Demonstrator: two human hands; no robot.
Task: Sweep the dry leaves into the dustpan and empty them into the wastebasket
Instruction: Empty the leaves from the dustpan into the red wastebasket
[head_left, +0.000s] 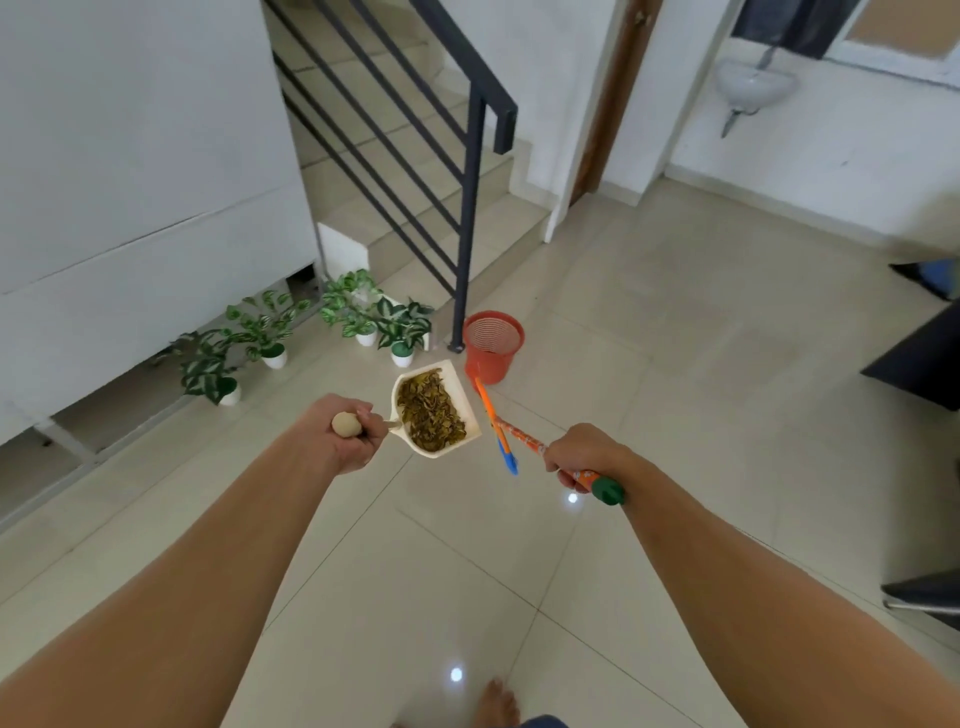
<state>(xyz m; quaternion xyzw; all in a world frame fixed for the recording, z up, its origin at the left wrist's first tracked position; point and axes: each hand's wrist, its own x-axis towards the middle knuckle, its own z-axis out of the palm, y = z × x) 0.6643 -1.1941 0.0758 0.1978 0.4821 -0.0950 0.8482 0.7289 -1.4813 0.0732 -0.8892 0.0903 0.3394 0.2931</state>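
Two hands occupied: left hand closed around the dustpan handle at centre frame; right hand clamped on the broom handle toward centre right. Dry leaves fill the pan tray in a heap, pan held roughly level above the tiled floor. Wastebasket, red, open-topped, stands on the floor just above and right of the pan in frame, beside the foot of the stair railing; not yet over it. No loose leaves visible on the floor, so sweeping appears done and the step in hand is the carry and tip. Judgement: keep the tray level until its front lip is over the basket mouth, then tilt slowly forward so the heap slides rather than scatters; the leaves look light and likely to drift. Keep the broom clear of the basket rim. Potted plants sit left of the basket, near enough to catch any spill.
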